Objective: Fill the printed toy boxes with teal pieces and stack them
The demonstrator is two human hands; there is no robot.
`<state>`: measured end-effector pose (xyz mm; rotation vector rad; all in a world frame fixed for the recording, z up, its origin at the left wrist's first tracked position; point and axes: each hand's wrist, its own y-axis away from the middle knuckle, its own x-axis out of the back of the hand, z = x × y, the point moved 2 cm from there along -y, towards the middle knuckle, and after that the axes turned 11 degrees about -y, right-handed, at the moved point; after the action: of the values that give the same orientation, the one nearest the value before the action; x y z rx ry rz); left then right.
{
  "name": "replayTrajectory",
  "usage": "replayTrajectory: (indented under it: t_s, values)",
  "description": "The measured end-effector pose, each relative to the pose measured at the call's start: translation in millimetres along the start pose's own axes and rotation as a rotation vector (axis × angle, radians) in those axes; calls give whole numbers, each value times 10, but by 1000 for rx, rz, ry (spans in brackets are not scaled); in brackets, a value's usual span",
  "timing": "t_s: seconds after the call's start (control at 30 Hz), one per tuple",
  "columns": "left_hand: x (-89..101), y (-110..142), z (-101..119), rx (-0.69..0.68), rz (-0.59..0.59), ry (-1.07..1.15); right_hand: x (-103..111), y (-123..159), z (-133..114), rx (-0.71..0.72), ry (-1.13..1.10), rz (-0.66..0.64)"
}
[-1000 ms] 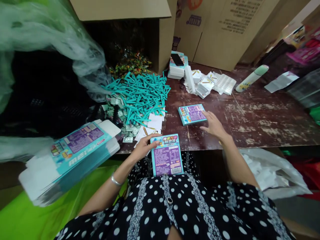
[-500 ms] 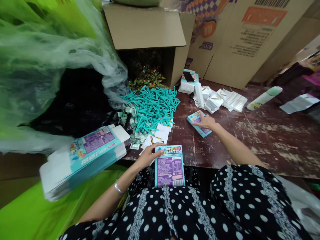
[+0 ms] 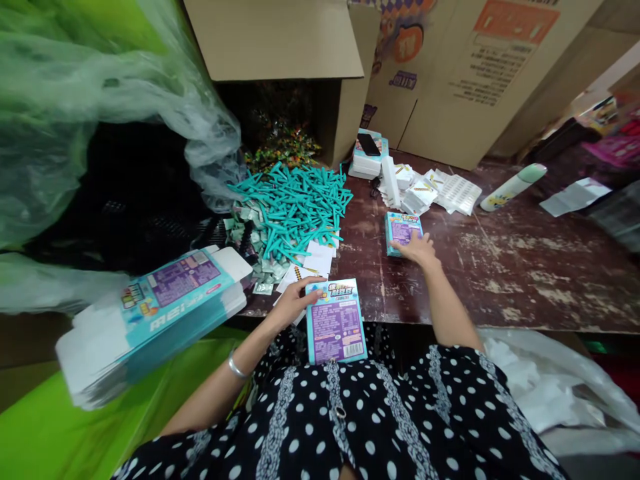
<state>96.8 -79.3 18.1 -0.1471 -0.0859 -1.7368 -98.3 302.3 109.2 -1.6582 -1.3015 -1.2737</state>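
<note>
My left hand (image 3: 294, 303) pinches the upper left corner of a flat teal-and-purple printed carton (image 3: 336, 323), fingers on its front. That carton stands at the table's near edge, against my body. My right hand (image 3: 419, 252) rests at the lower right of a second, similar carton (image 3: 403, 230) lying on the table, its fingers spread and its thumb touching the near edge. Beyond my left hand are white printed cards (image 3: 317, 261) and a heap of teal plastic sticks (image 3: 295, 207), with small silvery-green sachets (image 3: 263, 270) beside them.
A stack of flattened cartons (image 3: 175, 293) lies at left, near a black crate (image 3: 145, 193) under plastic wrap. An open cardboard box (image 3: 280, 43) stands behind the heap. Farther right are a phone (image 3: 369, 144) on boxes, white card stacks (image 3: 420, 193) and a bottle (image 3: 515, 188).
The carton under my right hand has turned straighter on the table, and my right hand has shifted to its lower right with fingers spreading. My left hand keeps its carton. The view has shifted slightly.
</note>
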Motion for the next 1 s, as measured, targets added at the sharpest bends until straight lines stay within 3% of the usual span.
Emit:
replayTrajectory:
  t_s: [0.33,0.5,0.67,0.87,1.0]
  values:
    - [81,177,56,-29,70,-13,260,31,55,-91,-138,94]
    - [47,177,97,-23,53,11,239,37,-106,-72,-136,41]
    - [45,177,80,-47,52,-4,204,-40,-197,-70,2,100]
    - [77,176,-2,-35,71,13,4,137,-264,364,263,-124]
    - [97,193,-34,-39,67,10,240,206,65,506,273,-222]
